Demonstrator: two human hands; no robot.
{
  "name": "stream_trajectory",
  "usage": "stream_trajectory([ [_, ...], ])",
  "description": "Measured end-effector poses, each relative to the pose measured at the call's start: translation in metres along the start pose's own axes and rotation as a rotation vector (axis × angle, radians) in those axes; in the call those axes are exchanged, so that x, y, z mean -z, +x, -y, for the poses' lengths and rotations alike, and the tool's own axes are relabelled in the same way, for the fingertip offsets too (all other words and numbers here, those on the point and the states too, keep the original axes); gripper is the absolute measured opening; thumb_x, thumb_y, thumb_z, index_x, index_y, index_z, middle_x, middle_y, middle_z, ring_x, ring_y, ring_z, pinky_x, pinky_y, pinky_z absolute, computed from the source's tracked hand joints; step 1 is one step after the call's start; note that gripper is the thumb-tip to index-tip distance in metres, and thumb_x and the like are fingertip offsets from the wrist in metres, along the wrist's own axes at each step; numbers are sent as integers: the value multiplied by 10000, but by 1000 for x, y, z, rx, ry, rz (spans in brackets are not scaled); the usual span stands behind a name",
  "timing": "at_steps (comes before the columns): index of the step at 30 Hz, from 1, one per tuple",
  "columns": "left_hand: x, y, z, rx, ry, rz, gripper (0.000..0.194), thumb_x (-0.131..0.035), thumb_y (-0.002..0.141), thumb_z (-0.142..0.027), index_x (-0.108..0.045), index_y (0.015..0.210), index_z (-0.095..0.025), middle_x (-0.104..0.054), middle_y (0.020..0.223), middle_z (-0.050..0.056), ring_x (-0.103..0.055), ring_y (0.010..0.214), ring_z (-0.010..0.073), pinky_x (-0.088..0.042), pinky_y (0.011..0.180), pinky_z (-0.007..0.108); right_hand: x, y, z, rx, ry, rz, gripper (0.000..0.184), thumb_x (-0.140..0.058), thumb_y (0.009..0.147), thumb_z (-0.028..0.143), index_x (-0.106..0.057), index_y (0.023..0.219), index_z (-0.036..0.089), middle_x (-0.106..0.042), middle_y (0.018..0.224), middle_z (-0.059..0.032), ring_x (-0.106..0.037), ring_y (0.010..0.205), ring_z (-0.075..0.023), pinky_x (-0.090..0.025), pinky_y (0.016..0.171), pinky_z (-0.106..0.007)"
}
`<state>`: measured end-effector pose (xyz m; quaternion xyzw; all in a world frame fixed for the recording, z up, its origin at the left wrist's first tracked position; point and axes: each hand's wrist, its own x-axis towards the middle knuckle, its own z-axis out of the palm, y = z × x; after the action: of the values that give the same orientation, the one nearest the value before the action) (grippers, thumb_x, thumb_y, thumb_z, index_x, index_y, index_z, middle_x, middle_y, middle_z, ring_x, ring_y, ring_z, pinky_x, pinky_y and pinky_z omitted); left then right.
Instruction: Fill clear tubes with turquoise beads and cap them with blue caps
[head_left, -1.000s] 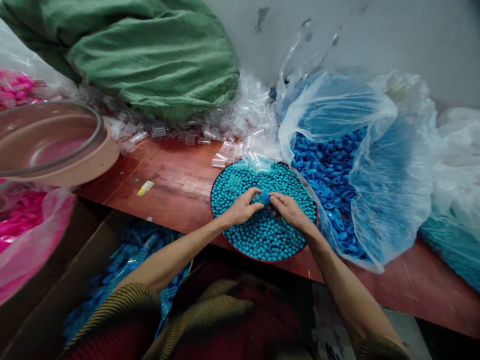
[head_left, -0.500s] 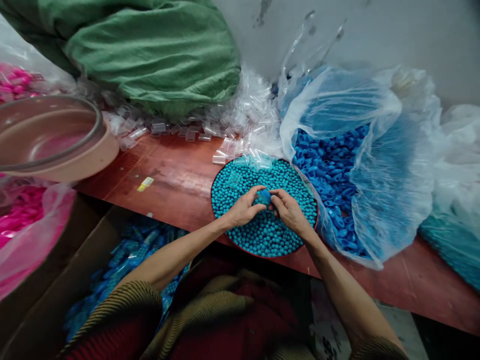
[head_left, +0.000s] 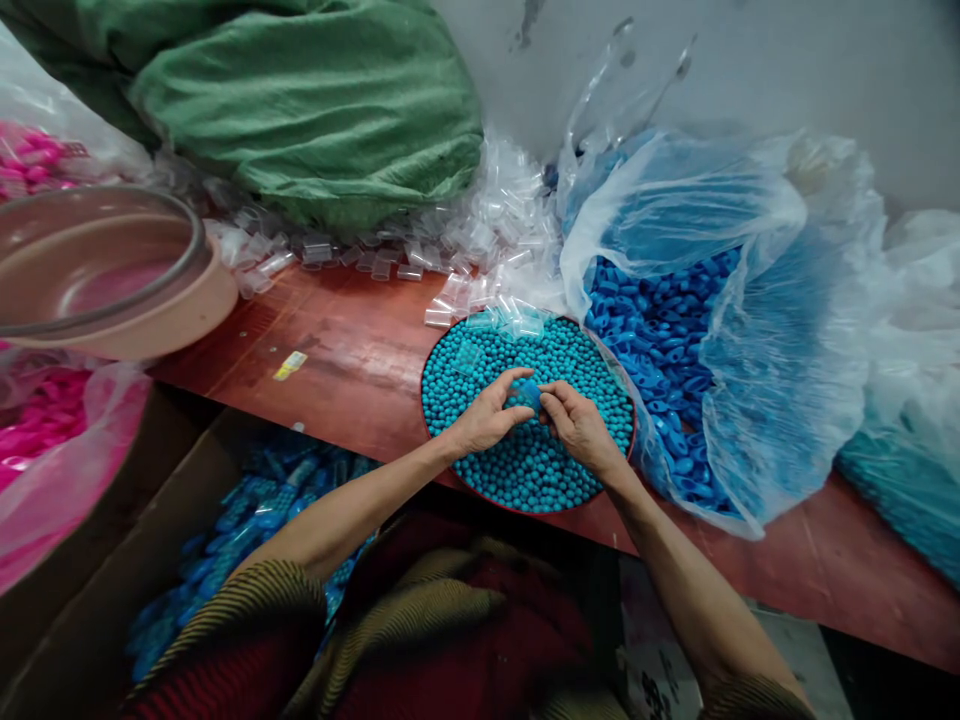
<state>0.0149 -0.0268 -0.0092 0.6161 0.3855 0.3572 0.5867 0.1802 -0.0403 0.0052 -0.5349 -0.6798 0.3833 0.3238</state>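
Note:
Over a round red-rimmed tray of turquoise beads (head_left: 540,478), my two hands meet around one small piece. My left hand (head_left: 486,415) curves its thumb and fingers about a small clear plastic tube, whose outline is faint against the beads. At the tube's right end shows a blue plastic cap (head_left: 529,393). My right hand (head_left: 576,422) pinches the cap's right side between thumb and fingertips, which partly hide it. Loose clear tubes (head_left: 519,318) lie on the beads at the tray's far edge.
Right of the tray, an open plastic bag (head_left: 780,350) holds blue caps (head_left: 652,320). A green cloth sack (head_left: 315,110) sits behind heaped clear tubes. Pinkish basins (head_left: 214,310) stand at left on the red table (head_left: 352,340). Below it, a cardboard box (head_left: 97,570) contains blue filled pieces.
The blue cap has shifted very slightly and turned a little between my fingers. Both hands stay in nearly the same place over the beads.

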Motion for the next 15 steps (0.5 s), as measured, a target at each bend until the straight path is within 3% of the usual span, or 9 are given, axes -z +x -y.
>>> stream_trajectory([
  [4, -5, -1, -5, 5, -20, -47, 448, -530, 759, -203, -451, 1200, -181, -489, 730, -47, -400, 511, 52, -368, 507, 194, -1, -2, 6, 59, -96, -87, 252, -430, 901, 355, -629, 899, 199, -548, 606, 25, -510, 543, -120, -399, 554, -238],
  [12, -4, -1, -17, -25, 44, -79, 453, -524, 757, -207, -463, 1204, -165, -532, 805, -14, -408, 540, 60, -391, 557, 217, -11, -5, 9, 205, -213, -288, 296, -411, 915, 359, -647, 928, 181, -641, 711, -28, -585, 616, -151, -443, 609, -260],
  [15, -2, 0, -24, -30, 66, -39, 454, -525, 768, -220, -462, 1215, -176, -542, 841, -6, -422, 558, 63, -403, 582, 224, -8, -6, 13, 189, -204, -299, 308, -402, 923, 364, -650, 949, 183, -643, 687, -18, -579, 586, -144, -444, 585, -251],
])
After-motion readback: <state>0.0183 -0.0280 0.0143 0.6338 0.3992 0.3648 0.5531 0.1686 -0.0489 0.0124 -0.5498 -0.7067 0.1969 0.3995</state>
